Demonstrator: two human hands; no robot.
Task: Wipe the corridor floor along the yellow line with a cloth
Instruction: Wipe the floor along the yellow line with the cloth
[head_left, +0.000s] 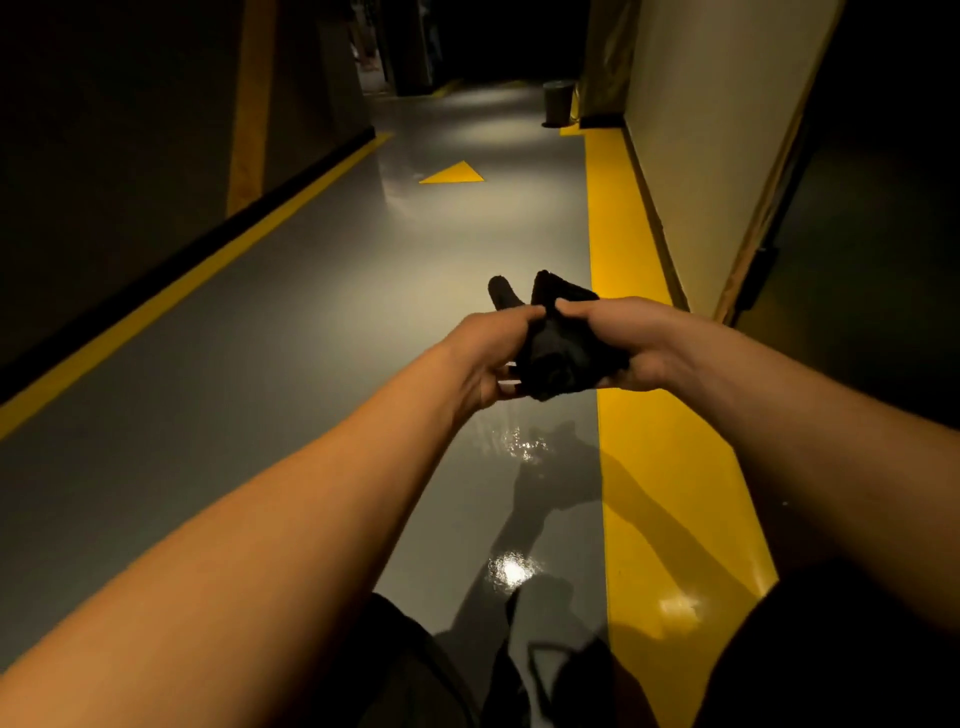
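Observation:
A dark cloth (558, 353) is bunched up in the air between both hands, above the grey corridor floor (291, 322). My left hand (488, 358) grips its left side. Its right side is gripped by my right hand (628, 343), thumbs nearly meeting on top. Two ends of the cloth stick up beyond the fingers. A wide yellow line (670, 493) runs along the right wall, just right of and below the hands. Wet, shiny patches (524, 447) glint on the floor beneath the cloth.
A pale wall (701, 156) borders the yellow line on the right. A narrower yellow stripe (171, 301) runs along the dark left wall. A yellow triangle (454, 174) is painted ahead. A small bin (558, 104) stands at the far right. My dark-clothed knees fill the bottom edge.

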